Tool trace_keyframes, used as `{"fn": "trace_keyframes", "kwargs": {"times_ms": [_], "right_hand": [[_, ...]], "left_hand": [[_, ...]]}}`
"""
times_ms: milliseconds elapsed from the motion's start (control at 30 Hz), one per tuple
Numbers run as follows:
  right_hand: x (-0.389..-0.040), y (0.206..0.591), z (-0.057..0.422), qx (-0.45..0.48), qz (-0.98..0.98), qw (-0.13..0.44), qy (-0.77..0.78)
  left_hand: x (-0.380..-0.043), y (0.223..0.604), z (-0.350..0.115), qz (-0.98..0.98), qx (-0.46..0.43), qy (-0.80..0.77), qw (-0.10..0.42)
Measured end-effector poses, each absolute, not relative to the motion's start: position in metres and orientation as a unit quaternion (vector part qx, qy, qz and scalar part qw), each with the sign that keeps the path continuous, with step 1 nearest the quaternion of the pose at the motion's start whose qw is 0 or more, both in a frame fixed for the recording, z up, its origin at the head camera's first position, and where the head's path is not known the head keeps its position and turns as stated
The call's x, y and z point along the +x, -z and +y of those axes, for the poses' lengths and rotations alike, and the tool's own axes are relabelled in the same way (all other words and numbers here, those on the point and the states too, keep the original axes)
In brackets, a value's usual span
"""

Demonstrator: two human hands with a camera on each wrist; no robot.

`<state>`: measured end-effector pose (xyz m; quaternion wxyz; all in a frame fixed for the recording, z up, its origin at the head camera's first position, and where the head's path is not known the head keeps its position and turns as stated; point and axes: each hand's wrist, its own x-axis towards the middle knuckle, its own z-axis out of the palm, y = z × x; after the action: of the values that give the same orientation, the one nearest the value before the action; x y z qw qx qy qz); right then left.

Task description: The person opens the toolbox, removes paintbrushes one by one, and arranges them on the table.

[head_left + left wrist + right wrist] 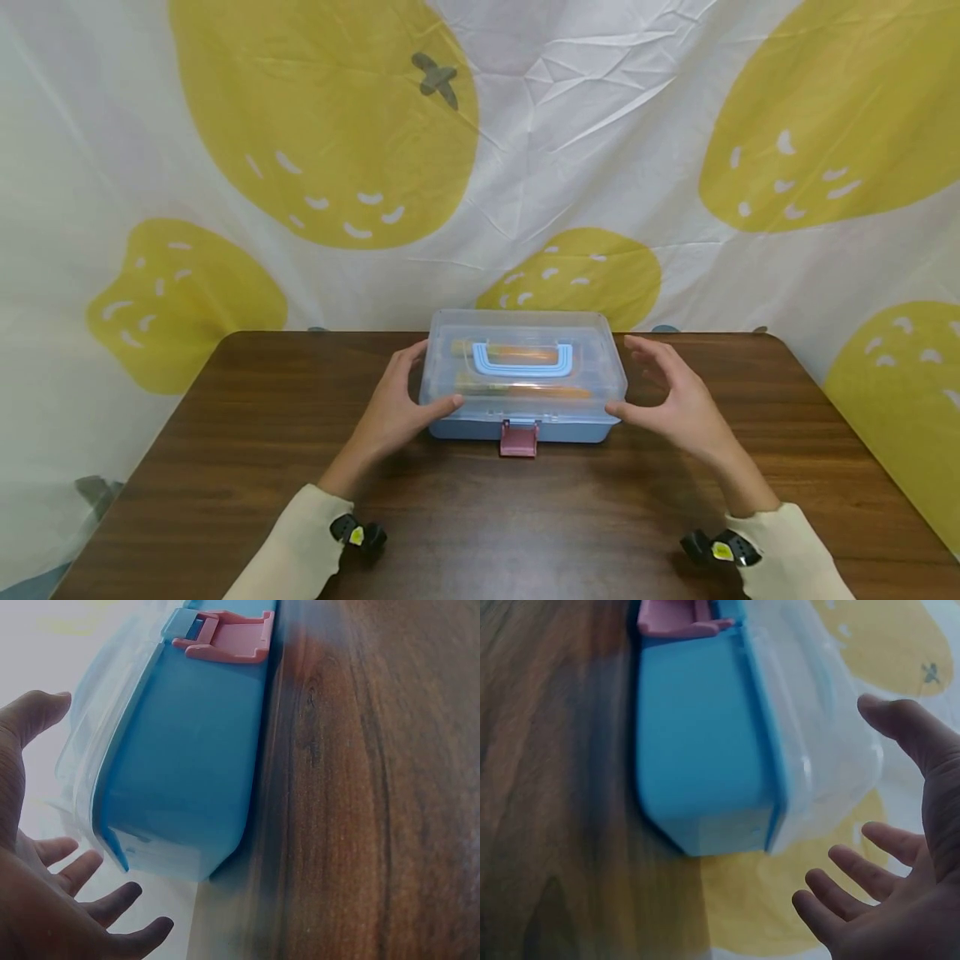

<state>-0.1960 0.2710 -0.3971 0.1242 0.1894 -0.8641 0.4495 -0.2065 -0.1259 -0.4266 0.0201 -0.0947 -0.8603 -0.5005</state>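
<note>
Left hand (401,396) and right hand (684,402) are released, fingers spread; between them, just beside both, a clear-lidded blue storage box (573,432) with a pink latch (518,440) sits on the worktop (540,533).

My left sleeve (285,546) and right sleeve (795,554) are plain cream. Mounted at the cuffs, my left wrist camera (357,536) and right wrist camera (722,550) are black; each carries one yellow marking (any lettering is too small to read).

A yellow-patterned white cloth (555,158) hangs behind a brown table (540,517).
</note>
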Motion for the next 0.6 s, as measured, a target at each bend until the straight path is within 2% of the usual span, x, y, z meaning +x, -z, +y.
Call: {"fn": "trace_keyframes", "kwargs": {"times_ms": [367,600], "right_hand": [[-0.201,0.412,0.271,0.172,-0.873,0.066,-0.452],[-0.202,0.418,0.273,0.169,-0.875,0.055,-0.451]], "left_hand": [[-0.208,0.427,-0.126,-0.859,-0.096,0.503,0.021],[-0.209,0.428,-0.126,-0.859,-0.099,0.503,0.019]]}}
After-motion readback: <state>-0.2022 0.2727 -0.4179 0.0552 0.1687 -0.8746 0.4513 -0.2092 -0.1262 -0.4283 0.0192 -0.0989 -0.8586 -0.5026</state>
